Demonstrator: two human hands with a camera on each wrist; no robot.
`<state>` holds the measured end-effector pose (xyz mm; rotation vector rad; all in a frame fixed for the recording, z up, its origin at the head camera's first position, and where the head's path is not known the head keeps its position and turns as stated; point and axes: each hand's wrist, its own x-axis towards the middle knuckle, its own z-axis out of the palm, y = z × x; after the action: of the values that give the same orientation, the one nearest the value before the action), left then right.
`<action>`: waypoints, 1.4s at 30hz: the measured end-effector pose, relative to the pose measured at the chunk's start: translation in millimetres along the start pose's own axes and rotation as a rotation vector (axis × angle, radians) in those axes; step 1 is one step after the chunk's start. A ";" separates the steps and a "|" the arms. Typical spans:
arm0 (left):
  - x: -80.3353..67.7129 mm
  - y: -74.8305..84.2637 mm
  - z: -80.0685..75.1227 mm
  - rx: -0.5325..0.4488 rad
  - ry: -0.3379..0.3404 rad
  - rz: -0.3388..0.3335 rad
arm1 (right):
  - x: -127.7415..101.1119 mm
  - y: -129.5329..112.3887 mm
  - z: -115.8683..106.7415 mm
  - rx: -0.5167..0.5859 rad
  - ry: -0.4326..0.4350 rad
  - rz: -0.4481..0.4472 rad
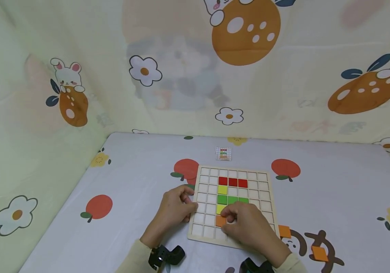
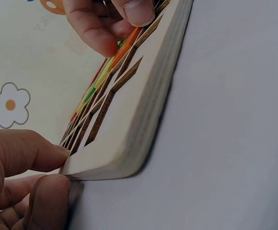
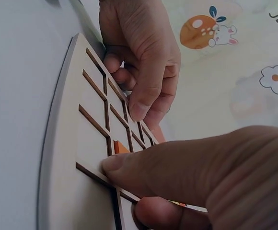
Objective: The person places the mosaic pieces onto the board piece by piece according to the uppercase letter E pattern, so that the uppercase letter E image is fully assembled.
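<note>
A wooden grid board [image 1: 200,239] lies on the table with coloured square tiles in its cells. Red tiles [image 1: 233,182] form an upper row, green tiles [image 1: 222,199] a middle one, with a yellow tile [image 1: 222,189] between them and another yellow tile [image 1: 220,209] below. My left hand [image 1: 174,206] holds the board's left edge, thumb on top. Over the lower cells, my right hand [image 1: 249,227] has its thumb [image 3: 129,167] and index finger at an orange tile [image 1: 220,221], pinching it at its cell. The right hand covers several cells.
Two loose orange tiles, a nearer orange tile [image 1: 319,253] and a farther orange tile [image 1: 284,231], lie right of the board. Behind it is a small pattern card [image 1: 223,153]. A printed cloth covers the table [image 1: 130,182]; a patterned curtain [image 1: 181,125] hangs behind.
</note>
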<state>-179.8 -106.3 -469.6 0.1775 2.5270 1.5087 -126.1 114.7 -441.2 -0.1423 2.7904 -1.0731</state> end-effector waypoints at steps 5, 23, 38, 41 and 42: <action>-1.4 -0.4 0.3 -0.014 0.004 -0.012 | 0.2 -1.4 -0.9 -0.025 -0.009 -0.008; -2.3 -1.7 1.1 -0.020 0.012 -0.012 | -12.3 15.9 -30.6 -0.168 0.084 -0.071; -0.1 -1.1 -0.7 -0.028 0.002 0.001 | -43.6 91.9 -70.5 -0.229 0.155 0.004; 0.1 -1.2 -1.0 -0.028 0.003 0.004 | -46.0 100.0 -73.9 -0.272 0.136 0.020; -0.1 -1.3 -1.1 -0.027 0.003 0.005 | -46.4 101.9 -74.9 -0.290 0.125 0.023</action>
<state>-179.9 -107.9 -470.2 0.1784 2.5091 1.5450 -96.9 246.0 -450.0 -0.0766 3.0386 -0.6890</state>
